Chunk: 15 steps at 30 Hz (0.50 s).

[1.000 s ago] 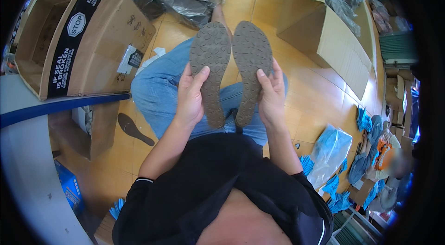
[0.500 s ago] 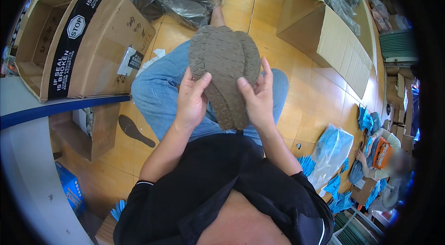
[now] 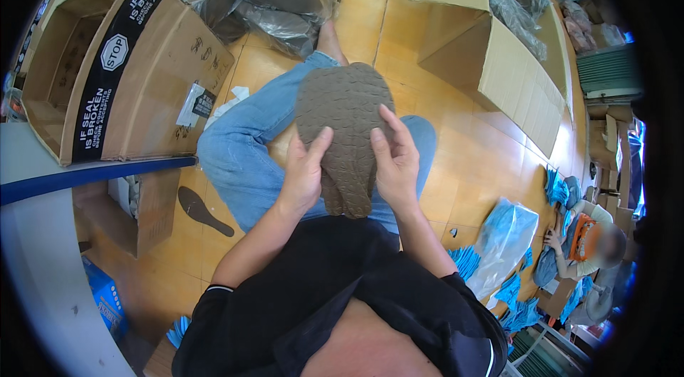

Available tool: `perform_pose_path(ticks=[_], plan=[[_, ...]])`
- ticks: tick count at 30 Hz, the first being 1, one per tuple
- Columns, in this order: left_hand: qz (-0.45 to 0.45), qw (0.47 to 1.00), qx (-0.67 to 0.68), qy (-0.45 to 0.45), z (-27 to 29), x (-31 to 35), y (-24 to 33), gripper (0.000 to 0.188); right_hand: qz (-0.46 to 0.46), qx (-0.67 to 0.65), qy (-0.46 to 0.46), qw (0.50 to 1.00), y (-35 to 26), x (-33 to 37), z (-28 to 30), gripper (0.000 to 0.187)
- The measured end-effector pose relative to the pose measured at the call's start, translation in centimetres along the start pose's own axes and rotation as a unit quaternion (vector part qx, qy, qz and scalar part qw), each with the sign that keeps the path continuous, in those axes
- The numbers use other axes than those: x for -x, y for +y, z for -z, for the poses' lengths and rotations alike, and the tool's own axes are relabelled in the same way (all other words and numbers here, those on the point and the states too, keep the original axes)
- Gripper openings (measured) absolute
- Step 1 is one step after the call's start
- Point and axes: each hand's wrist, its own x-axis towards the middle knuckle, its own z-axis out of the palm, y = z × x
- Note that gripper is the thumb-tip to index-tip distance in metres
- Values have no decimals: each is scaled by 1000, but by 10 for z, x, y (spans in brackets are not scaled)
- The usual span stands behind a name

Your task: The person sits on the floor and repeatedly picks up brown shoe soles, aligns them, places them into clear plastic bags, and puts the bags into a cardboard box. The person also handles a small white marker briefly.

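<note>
Grey-brown shoe soles (image 3: 345,110), overlapped into one bundle, are held above the jeans-clad lap (image 3: 246,149), in front of the black top (image 3: 285,270). A matt surface is shown, crossed by fine, wavy raised lines; the far end is broad and rounded, while the near end is narrowed and parted into ridged, uneven tips. The bundle is clamped at its left edge by the left hand (image 3: 303,174) and at its right by the right hand (image 3: 397,167), thumbs laid on the upper face, some fingers hidden behind.
</note>
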Motion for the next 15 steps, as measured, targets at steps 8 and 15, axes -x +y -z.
perform_pose_path(ticks=[8, 15], plan=[[-11, 999, 20, 29, 19, -6, 11, 42, -8, -165, 44, 985, -11, -12, 15, 46], [-25, 999, 21, 2, 9, -4, -4, 42, -70, -82, 32, 994, 13, -6, -1, 36]])
